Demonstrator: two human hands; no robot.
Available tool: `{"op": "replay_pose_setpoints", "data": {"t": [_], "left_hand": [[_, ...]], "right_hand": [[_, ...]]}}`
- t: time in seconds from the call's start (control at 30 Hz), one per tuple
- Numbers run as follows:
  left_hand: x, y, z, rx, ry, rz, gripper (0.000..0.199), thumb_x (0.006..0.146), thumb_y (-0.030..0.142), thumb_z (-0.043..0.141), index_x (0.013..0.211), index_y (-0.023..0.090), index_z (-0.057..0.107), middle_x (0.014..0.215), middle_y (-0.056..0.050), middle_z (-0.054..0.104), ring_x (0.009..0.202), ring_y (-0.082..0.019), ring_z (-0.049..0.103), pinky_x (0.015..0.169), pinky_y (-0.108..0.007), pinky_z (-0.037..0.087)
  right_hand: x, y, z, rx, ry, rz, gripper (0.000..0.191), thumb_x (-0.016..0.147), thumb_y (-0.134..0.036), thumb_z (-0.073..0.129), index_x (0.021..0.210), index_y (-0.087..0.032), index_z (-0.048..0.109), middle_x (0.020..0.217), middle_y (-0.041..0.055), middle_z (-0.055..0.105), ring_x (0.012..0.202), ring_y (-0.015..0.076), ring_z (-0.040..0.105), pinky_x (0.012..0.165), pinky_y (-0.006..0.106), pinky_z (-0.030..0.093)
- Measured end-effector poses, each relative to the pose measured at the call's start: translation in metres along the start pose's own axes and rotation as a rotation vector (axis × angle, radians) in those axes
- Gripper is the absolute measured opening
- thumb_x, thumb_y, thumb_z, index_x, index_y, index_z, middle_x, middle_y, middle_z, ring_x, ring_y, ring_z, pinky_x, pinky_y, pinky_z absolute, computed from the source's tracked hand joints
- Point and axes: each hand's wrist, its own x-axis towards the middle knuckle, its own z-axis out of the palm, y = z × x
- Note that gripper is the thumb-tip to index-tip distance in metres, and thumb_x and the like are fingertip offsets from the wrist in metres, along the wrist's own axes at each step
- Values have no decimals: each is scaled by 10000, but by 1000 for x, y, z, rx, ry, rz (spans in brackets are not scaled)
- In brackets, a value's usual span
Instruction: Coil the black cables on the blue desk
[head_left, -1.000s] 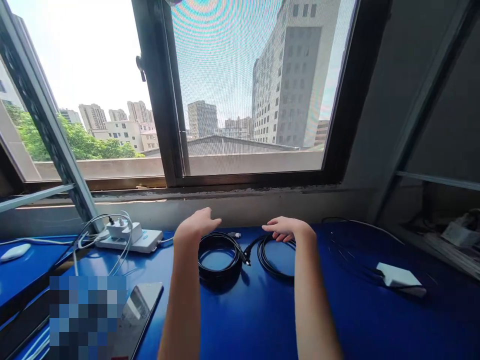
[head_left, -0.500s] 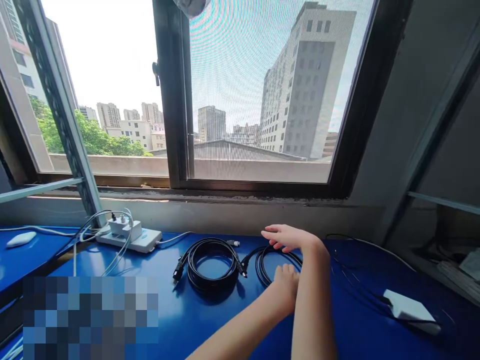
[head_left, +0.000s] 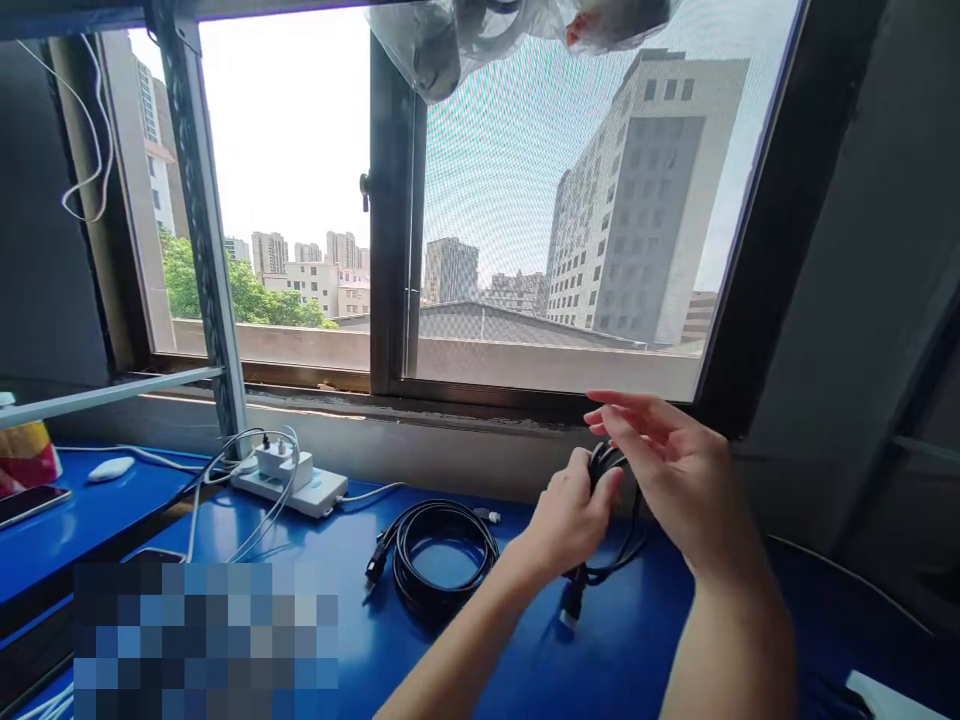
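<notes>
My left hand (head_left: 574,512) is closed round a bundled black cable (head_left: 607,460), held up off the blue table. Below that hand hang loops of the cable and a plug with a light metal tip (head_left: 571,608). My right hand (head_left: 667,450) is just to the right of the bundle, its fingers stretched out and slightly curved. Part of the cable is hidden behind it, so contact there is unclear. A second coiled black cable (head_left: 405,560) lies flat on the table, left of my left forearm, with its connectors sticking out.
A white power strip (head_left: 322,490) with adapters and wires stands by the window wall. A metal shelf post (head_left: 199,200) rises at left. A white box (head_left: 885,695) lies at the lower right. Plastic bags (head_left: 480,40) hang above. Phones and a white mouse-like object (head_left: 111,469) are at left.
The cable that lay coiled beneath my hands is now lifted in my left hand. My right hand has moved right and turned. The view has shifted left and up.
</notes>
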Motion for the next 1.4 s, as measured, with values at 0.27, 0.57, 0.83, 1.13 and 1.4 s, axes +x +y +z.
{"op": "replay_pose_setpoints", "data": {"t": [0.27, 0.57, 0.83, 1.13, 1.4], "left_hand": [[-22, 62, -58, -474, 93, 150, 460, 705, 631, 560, 754, 181, 479, 746, 7, 531, 517, -45, 443, 373, -149, 271], [-37, 73, -72, -595, 211, 184, 446, 651, 599, 657, 729, 184, 512, 546, 75, 436, 402, -17, 321, 351, -142, 271], [-34, 75, -70, -458, 388, 232, 320, 836, 503, 486, 866, 198, 574, 796, -13, 601, 572, -65, 468, 455, -172, 396], [-27, 62, -94, -291, 775, 293, 284, 851, 523, 426, 836, 268, 550, 697, 14, 529, 530, -68, 402, 415, -219, 321], [-32, 62, -121, -100, 974, 179, 429, 875, 557, 289, 1115, 275, 504, 810, 15, 615, 623, -63, 504, 441, -185, 327]], "right_hand": [[-8, -32, 17, 2, 282, 34, 256, 710, -425, 551, 782, -210, 669, 649, 21, 641, 577, 137, 589, 443, 209, 421], [-13, -40, 51, 57, 79, 77, 470, 751, -581, 472, 974, -199, 632, 740, 24, 643, 573, 137, 585, 491, 240, 446], [-8, -34, 54, 450, 178, 44, 370, 793, -567, 451, 742, -212, 541, 807, 46, 647, 800, 185, 633, 679, 316, 510], [-8, -42, -2, 680, 168, 146, 133, 683, -392, 635, 734, -272, 663, 399, -80, 248, 333, 70, 242, 306, 194, 261], [-8, -40, -27, 517, 83, 285, 238, 545, -558, 688, 588, -324, 687, 317, -71, 143, 257, 39, 40, 249, 200, 4]]}}
